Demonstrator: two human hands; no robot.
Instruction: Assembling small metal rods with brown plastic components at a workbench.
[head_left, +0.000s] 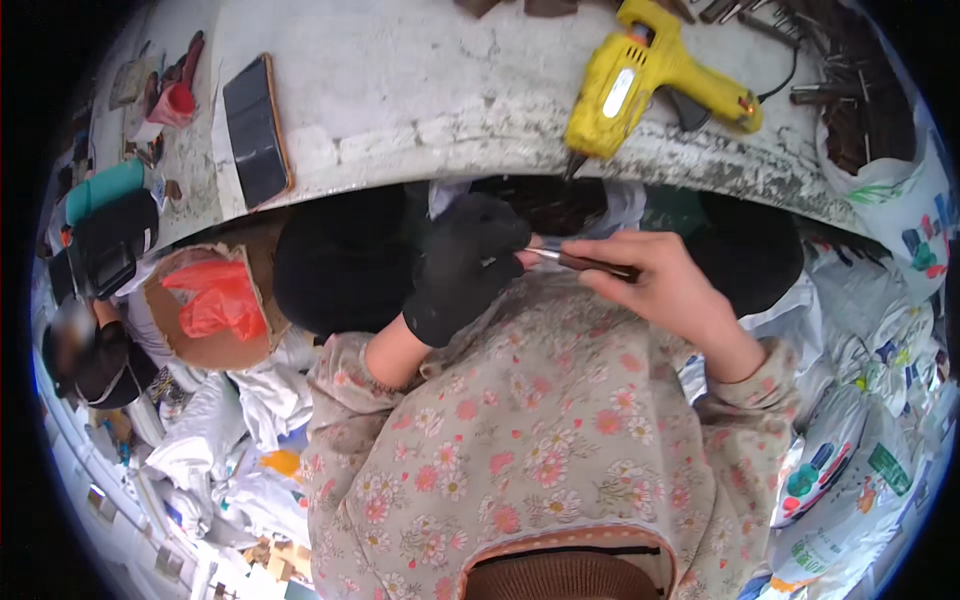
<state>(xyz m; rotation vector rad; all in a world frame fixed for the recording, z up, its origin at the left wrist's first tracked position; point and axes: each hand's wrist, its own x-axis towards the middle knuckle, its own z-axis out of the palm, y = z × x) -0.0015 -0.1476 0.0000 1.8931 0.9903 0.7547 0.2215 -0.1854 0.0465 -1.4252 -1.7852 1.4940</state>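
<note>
My right hand point(665, 285) is bare and closed round a slim dark-brown brush handle point(600, 264) with a silver metal collar. The handle lies almost level, its silver end pointing left. My left hand point(465, 265) wears a black glove with bare fingertips showing. Its fingers are pinched together right at the silver end, and what lies between them is hidden. Both hands meet above my lap, just below the near edge of the worktable point(400, 90).
A yellow glue gun point(625, 85) lies on the table, nozzle toward me. Brown and silver handles point(850, 120) fill a bag at the right. A dark phone point(258, 130) lies leftward. A box with a red bag point(215, 300) and another person point(100, 350) are at left; plastic sacks point(840, 450) at right.
</note>
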